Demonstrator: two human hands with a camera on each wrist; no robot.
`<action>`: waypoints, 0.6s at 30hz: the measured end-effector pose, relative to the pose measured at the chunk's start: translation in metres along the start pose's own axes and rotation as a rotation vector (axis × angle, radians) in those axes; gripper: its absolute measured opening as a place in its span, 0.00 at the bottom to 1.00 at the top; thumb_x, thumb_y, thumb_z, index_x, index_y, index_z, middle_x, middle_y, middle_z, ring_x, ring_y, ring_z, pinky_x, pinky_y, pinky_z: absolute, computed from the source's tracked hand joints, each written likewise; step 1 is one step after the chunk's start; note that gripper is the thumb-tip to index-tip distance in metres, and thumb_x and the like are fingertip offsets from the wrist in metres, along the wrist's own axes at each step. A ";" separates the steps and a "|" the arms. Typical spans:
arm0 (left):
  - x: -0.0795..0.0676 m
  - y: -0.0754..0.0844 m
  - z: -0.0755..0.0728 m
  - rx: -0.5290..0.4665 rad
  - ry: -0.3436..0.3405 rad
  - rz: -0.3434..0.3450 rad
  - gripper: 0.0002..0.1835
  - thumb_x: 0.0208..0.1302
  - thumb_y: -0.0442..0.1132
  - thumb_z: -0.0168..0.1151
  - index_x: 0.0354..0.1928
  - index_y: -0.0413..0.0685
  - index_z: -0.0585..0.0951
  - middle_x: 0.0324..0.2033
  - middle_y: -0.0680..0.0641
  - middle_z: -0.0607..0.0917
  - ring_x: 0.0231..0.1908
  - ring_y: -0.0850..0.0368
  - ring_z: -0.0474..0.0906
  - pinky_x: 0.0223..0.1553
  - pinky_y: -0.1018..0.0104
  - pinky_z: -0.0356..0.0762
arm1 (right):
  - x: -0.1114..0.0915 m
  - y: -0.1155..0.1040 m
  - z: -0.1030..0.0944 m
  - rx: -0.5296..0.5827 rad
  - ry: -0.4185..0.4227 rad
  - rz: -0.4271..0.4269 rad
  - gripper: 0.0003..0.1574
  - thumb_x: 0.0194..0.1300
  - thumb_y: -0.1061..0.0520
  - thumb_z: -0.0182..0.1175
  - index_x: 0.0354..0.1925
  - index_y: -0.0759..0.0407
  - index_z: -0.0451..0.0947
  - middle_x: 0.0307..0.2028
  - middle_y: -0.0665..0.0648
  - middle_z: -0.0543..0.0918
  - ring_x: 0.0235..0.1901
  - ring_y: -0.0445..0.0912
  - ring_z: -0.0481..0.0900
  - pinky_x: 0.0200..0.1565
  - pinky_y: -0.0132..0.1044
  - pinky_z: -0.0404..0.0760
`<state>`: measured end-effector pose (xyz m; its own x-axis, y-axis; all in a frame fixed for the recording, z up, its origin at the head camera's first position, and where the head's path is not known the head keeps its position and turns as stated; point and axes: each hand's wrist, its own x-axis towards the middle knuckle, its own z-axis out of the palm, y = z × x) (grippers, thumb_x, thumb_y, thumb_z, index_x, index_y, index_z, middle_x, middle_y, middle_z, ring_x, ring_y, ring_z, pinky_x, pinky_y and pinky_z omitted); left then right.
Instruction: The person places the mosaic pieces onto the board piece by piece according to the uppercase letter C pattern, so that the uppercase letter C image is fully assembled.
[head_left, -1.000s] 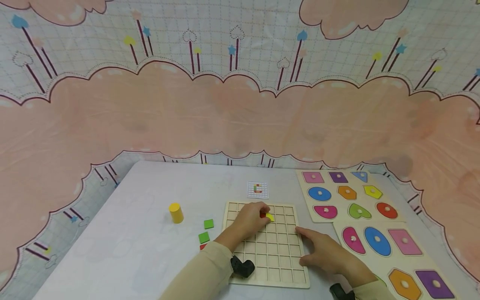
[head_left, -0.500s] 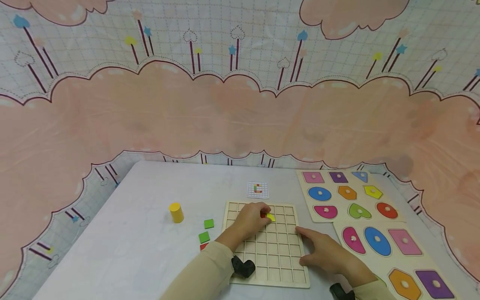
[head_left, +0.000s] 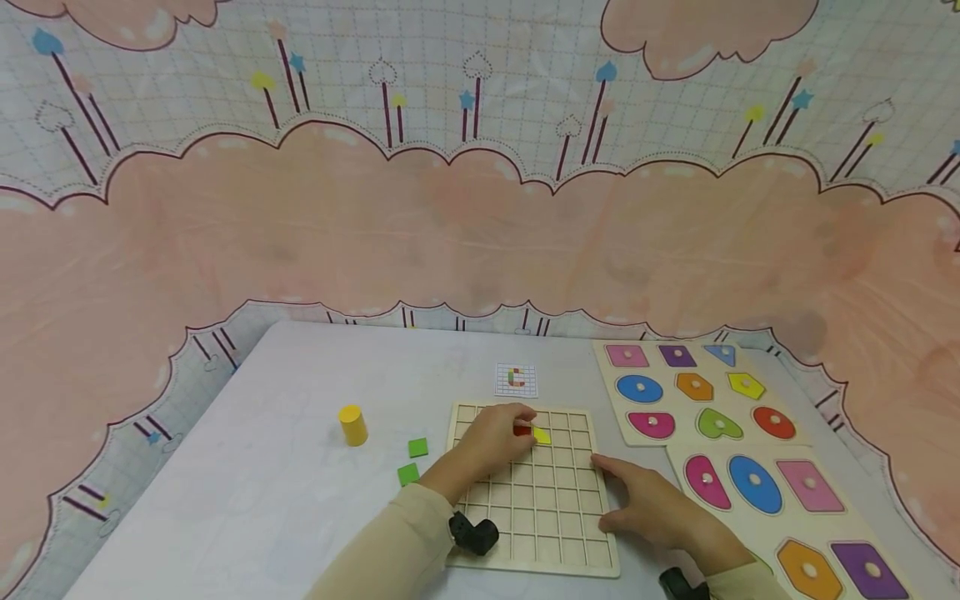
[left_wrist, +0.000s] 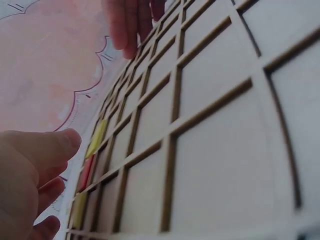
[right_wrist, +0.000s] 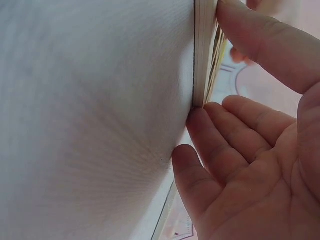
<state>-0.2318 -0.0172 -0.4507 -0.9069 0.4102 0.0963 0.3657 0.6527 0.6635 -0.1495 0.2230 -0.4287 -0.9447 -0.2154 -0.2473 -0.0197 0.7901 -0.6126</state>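
Observation:
A wooden grid board (head_left: 555, 525) lies on the table beneath my left hand (head_left: 491, 442), which hovers at its upper part. Beside the fingers a red square tile (head_left: 522, 431) and a yellow square tile (head_left: 542, 436) sit in neighbouring cells. Another yellow tile (left_wrist: 79, 210) shows past the red one in the left wrist view. There, thumb and fingers are parted, holding nothing, with the thumb tip close to the tiles. My right hand (head_left: 652, 504) touches the board's right edge with thumb and fingertips spread along it.
Two green tiles (head_left: 417, 447) lie left of the board, and a yellow cylinder (head_left: 352, 426) stands farther left. A small pattern card (head_left: 516, 380) lies behind the board. Shape puzzle boards (head_left: 660, 400) cover the right side.
My left hand has drawn slightly left, uncovering more of the red tile in the grid. The red tile on the table is now hidden by the sleeve. My right hand stays put.

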 end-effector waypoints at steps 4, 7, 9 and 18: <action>-0.006 -0.002 -0.015 0.015 -0.007 -0.016 0.20 0.64 0.41 0.70 0.57 0.46 0.82 0.53 0.49 0.84 0.57 0.50 0.78 0.59 0.55 0.75 | -0.002 0.000 0.001 0.009 0.008 -0.009 0.54 0.44 0.57 0.81 0.69 0.60 0.70 0.62 0.59 0.77 0.65 0.61 0.70 0.63 0.60 0.68; -0.014 -0.004 -0.028 0.000 -0.008 -0.044 0.23 0.64 0.41 0.69 0.60 0.46 0.80 0.57 0.48 0.83 0.61 0.48 0.75 0.62 0.51 0.72 | -0.003 0.001 0.001 0.014 0.010 -0.020 0.53 0.45 0.58 0.81 0.69 0.60 0.70 0.62 0.59 0.77 0.65 0.60 0.70 0.63 0.60 0.67; -0.020 -0.006 -0.036 -0.014 0.002 -0.062 0.23 0.64 0.40 0.69 0.61 0.45 0.80 0.58 0.48 0.82 0.62 0.47 0.74 0.62 0.50 0.71 | -0.003 0.001 0.001 0.014 0.009 -0.026 0.53 0.45 0.58 0.80 0.69 0.60 0.70 0.62 0.59 0.77 0.65 0.60 0.70 0.63 0.60 0.67; -0.045 -0.021 -0.059 -0.011 0.015 -0.118 0.26 0.62 0.41 0.71 0.62 0.44 0.79 0.59 0.45 0.81 0.63 0.45 0.73 0.63 0.47 0.70 | -0.003 0.001 0.000 0.008 0.005 -0.034 0.53 0.46 0.58 0.80 0.69 0.60 0.70 0.63 0.60 0.76 0.66 0.61 0.68 0.64 0.60 0.67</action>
<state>-0.2112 -0.0871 -0.4250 -0.9466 0.3212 0.0282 0.2539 0.6886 0.6792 -0.1468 0.2242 -0.4286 -0.9451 -0.2393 -0.2224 -0.0494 0.7776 -0.6269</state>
